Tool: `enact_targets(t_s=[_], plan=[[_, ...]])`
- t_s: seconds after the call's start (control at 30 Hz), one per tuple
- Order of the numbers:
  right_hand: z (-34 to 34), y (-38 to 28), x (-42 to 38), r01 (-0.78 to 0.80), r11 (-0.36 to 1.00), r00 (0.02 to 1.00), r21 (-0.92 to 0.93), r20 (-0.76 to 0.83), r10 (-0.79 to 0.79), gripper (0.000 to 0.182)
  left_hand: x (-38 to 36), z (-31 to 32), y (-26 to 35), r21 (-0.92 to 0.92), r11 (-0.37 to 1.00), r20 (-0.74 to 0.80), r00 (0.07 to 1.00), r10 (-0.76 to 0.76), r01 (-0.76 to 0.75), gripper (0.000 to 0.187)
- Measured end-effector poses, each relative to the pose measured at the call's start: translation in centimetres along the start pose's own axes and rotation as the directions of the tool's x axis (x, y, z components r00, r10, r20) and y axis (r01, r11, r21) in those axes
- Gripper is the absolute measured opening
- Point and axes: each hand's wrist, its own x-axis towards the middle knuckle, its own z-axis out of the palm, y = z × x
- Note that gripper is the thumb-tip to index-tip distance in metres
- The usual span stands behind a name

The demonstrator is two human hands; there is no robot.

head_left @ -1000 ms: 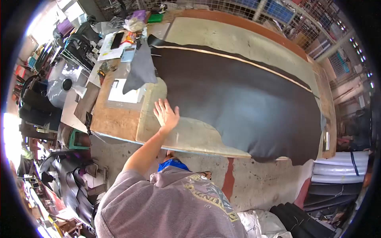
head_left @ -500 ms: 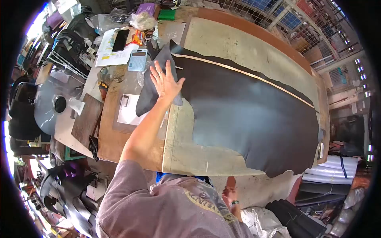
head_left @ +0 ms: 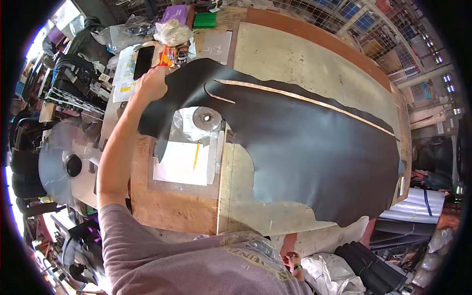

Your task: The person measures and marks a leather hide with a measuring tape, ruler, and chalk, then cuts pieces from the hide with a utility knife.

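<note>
The shirt's lettering (head_left: 250,246) cannot be fully read. At lower centre, how the fingers of the right hand (head_left: 293,259) stand cannot be told. Across the centre, a dark sheet (head_left: 314,147) is spread over the worn desk (head_left: 172,211), its left end gripped by the left hand (head_left: 153,83). Above, "62" is written on a grey board (head_left: 217,45); a wire-mesh partition (head_left: 356,18) is seen upper right.

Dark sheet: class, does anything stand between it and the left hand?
Nothing visible does: the left hand is closed on the dark sheet at its left end. The phone lies beyond the hand, not between them.
</note>
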Motion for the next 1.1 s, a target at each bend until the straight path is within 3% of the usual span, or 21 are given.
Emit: enact_targets(t_s=[0.17,0.33,0.4,0.43,0.47,0.5,0.53,0.6,0.67,0.7,0.87,0.9,0.97,1.03,1.1], plan=[[1.7,-2.0,-1.5,0.040,0.997,0.999,-0.070,0.022,-0.038,0.032,6.2,1.8,-3.9,0.034,0.999,0.182,0.983,0.012,-0.018,0.049],[1.9,-3.1,-1.9,0.106,0.981,0.992,-0.162,0.083,-0.094,0.032,8.5,3.7,-6.2,-0.075,0.996,0.140,0.990,-0.034,0.045,0.045],[1.2,-3.3,-2.0,0.275,0.931,0.950,-0.242,0.220,-0.223,0.032,8.8,3.8,-6.5,-0.072,0.996,0.149,0.988,-0.045,0.057,0.041],[0.4,-3.0,-1.5,0.444,0.854,0.868,-0.271,0.364,-0.336,0.032,8.9,4.0,-6.7,-0.060,0.997,0.151,0.988,-0.046,0.056,0.041],[1.2,-3.9,-2.5,0.279,0.921,0.953,-0.271,0.197,-0.231,0.030,8.9,4.1,-6.9,-0.047,0.997,0.152,0.987,-0.049,0.057,0.040],[2.7,-6.2,-4.7,0.109,0.964,0.994,-0.242,0.028,-0.105,0.028,8.8,4.1,-6.8,-0.028,0.997,0.143,0.987,-0.069,0.074,0.041],[6.2,-11.8,-10.2,0.105,0.966,0.993,-0.236,0.079,-0.089,0.015,8.7,4.0,-6.5,-0.009,0.996,0.135,0.987,-0.089,0.091,0.043],[5.3,-15.6,-10.2,0.373,0.816,0.916,-0.442,0.318,-0.247,0.013,8.4,3.7,-5.6,0.019,0.992,0.116,0.985,-0.129,0.128,0.044],[7.2,-20.6,-13.1,0.455,0.773,0.877,-0.443,0.373,-0.303,0.013,8.1,3.4,-4.6,0.035,0.987,0.092,0.983,-0.162,0.159,0.042],[9.6,-24.9,-16.0,0.415,0.830,0.900,-0.371,0.302,-0.315,0.014,8.2,4.1,-4.7,0.057,0.991,0.057,0.991,-0.123,0.120,0.041],[18.7,-38.6,-20.2,0.691,0.667,0.722,-0.280,0.326,-0.610,0.012,6.3,5.9,-2.0,0.130,0.991,-0.241,0.969,0.055,-0.024,0.033],[21.7,-41.2,-21.0,0.715,0.648,0.698,-0.263,0.324,-0.638,0.012,5.5,6.4,-1.0,0.058,0.997,-0.277,0.958,0.072,-0.058,0.031],[26.8,-45.3,-20.7,0.847,0.487,0.527,-0.212,0.456,-0.718,0.013,4.2,8.4,1.1,-0.082,0.987,-0.352,0.931,0.098,-0.135,0.029],[32.9,-48.9,-20.2,0.918,0.315,0.396,-0.242,0.490,-0.776,0.015,3.9,11.0,3.0,-0.228,0.950,-0.394,0.912,0.109,-0.212,0.025],[39.1,-51.5,-19.4,0.941,0.321,0.331,-0.106,0.476,-0.815,0.015,4.0,12.5,5.0,-0.258,0.953,-0.313,0.947,0.075,-0.161,0.028]])
